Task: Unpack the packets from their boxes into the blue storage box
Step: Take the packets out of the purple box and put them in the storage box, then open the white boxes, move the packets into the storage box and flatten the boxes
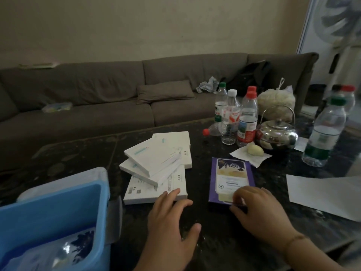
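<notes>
Left hand (172,222) spread flat; right hand (259,210) pinching purple box (230,180) near edge.

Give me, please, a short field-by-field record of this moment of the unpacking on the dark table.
surface: dark table
blue storage box: near left, a clear packet already inside
white boxes: loose overlapping stack, centre
purple box: flat on the table, right of the stack
left hand: fingers spread, fingertips at the lowest white box's near corner
right hand: fingers curled at the purple box's near end
behind: water bottles, steel kettle, sofa
progress: purple box not yet opened
</notes>
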Tool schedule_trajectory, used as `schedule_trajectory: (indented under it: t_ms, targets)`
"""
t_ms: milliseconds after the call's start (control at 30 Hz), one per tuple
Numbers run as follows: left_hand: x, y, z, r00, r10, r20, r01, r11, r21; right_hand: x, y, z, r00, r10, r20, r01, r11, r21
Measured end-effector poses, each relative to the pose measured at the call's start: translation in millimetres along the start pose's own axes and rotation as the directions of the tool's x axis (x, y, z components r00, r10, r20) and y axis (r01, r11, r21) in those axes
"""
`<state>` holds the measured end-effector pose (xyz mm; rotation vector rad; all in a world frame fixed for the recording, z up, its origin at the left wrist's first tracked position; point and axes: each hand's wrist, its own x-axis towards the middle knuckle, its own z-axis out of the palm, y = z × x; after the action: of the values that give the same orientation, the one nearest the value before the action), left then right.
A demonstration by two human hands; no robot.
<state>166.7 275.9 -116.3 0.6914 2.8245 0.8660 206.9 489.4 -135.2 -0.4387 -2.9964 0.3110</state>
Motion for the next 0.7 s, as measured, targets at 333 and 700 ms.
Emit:
schedule_trajectory:
  t_ms: [333,700]
  targets:
    - [26,-7,-5,0.995,-0.034,-0.089,0.019,0.987,-0.161,127,-95,10,0.993,0.107,-0.047,-0.070,0.866,0.495]
    - [32,-28,-4,0.993,-0.057,-0.108,0.019,0.947,-0.321,183,-115,40,0.961,0.268,0.065,-0.240,0.695,0.677]
